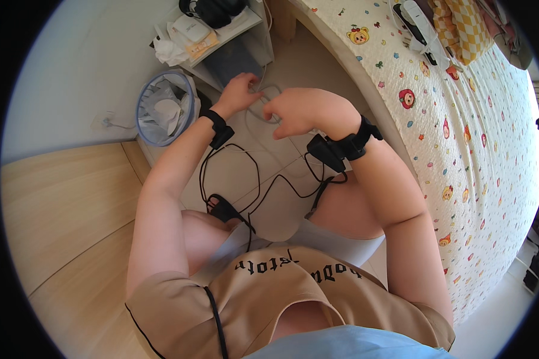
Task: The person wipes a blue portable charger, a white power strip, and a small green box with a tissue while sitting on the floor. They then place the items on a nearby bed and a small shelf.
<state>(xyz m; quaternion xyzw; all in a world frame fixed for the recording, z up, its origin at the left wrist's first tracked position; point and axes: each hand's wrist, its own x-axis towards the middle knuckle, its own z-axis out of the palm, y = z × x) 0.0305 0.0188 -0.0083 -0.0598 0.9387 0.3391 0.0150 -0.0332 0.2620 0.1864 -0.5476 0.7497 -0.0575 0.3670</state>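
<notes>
Both hands reach forward over the tiled floor, each wrist wearing a black strapped device. My left hand [240, 95] is beside the open shelf of a small white cabinet, fingers curled near a light grey cable [269, 117]. Whether its fingertips grip that cable cannot be made out. To its right, my right hand [303, 110] is bent at the wrist, with thumb and fingers apart, close to the same looped cable; its fingertips partly cover the loops. Black cables [257, 166] run in loose loops on the floor between the legs, below both hands.
A lined waste bin [140, 117] stands left, below a wall socket [102, 122]. The white cabinet [266, 38] bears tissues, a white case and black headphones [215, 12]. Wooden furniture [67, 193] borders the left. On the right, a bed with a patterned cover [386, 80] holds a power strip [424, 31].
</notes>
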